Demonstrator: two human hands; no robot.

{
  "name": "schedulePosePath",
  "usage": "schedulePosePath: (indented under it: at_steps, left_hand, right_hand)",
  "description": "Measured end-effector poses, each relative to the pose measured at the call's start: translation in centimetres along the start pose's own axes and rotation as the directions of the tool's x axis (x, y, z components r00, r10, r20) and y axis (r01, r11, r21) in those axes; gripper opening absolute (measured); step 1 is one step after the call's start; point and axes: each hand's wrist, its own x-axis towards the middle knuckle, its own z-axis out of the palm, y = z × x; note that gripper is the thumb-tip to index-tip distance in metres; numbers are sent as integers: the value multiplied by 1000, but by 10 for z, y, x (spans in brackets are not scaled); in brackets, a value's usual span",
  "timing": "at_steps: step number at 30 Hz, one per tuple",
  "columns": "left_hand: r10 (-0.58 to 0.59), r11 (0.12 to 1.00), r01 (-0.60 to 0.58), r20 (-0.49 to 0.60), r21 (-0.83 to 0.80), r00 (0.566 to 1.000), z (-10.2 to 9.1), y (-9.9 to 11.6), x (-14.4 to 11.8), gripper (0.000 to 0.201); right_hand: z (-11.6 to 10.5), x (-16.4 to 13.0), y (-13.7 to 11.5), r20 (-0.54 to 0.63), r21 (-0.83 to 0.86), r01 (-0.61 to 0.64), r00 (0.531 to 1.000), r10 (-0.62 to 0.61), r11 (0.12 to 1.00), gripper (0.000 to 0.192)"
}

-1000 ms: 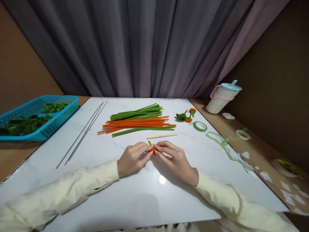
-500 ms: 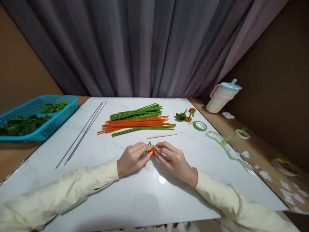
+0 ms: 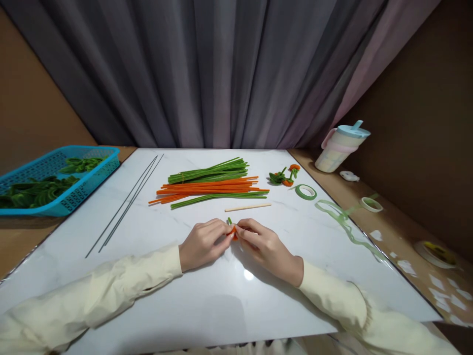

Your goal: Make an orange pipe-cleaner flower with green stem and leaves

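Hardly anything has shifted since the earlier frames: both hands sit in the same spot on the white table [image 3: 207, 305], and only the fingertips have crept a little tighter over the small orange piece [image 3: 233, 231] between them. The left hand [image 3: 204, 244] pinches that piece from the 9 o'clock side, thumb and forefinger closed on it. The right hand [image 3: 266, 248] meets it from 3 o'clock, fingers curled and pressed on the same piece. A short green stub [image 3: 229, 220] pokes out toward 12 o'clock, just above the fingertips. How the orange part is wound cannot be told; the fingers cover most of it.

Toward 12 o'clock from the hands lies a pale wooden stick [image 3: 248, 207], and beyond it the bundle of green and orange stems [image 3: 210, 185]. At about 1 o'clock sit two finished little orange-and-green pieces [image 3: 284, 177], with a roll of green tape [image 3: 305, 192] just beside them. Thin metal wires [image 3: 125, 204] lie at 10 o'clock, and a blue basket [image 3: 94, 180] of green loops stands farther out at 9 o'clock. A lidded cup [image 3: 342, 147] stands off the table's far right corner.

For the shaping in hand, I judge that one hand should anchor the piece firmly while the other does the small turning. Wrists resting on the tabletop should steady the work. Keeping the green stub free of the grip would let it stay straight, and short, even presses should stop the fuzzy wire from springing open.
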Motion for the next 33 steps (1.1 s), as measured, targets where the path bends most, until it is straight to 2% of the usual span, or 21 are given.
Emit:
schedulePosePath:
  at_steps: [6,11,18,23,27,30,33]
  left_hand:
    - [-14,999,15,-13,31,1000,-1,0,1,9]
    - [14,999,-11,-50,50,999,-2,2,3,10]
    - [24,999,-21,-68,44,997,-2,1,2,16]
    - [26,997,-23,-39,79,999,-3,1,3,19]
    - [6,992,0,-46,127,999,-4,0,4,19]
    - [-4,998,7,-46,67,999,-4,-1,3,18]
    - [-116,993,115,-24,-40,993,-3,-1,3,12]
  right_hand:
    - [-2,4,-5,-64,57,-34,997,38,998,17]
    - [-5,8,-7,-128,156,-177,972,198,972,13]
    - [-6,10,-7,-47,308,-334,930,365,891,20]
    - [-10,13,-6,55,402,-383,917,395,832,15]
    - [-10,13,-4,69,468,-409,901,429,784,13]
    - [-10,13,-3,68,505,-415,894,444,757,13]
    - [-10,14,-4,68,545,-408,892,447,732,12]
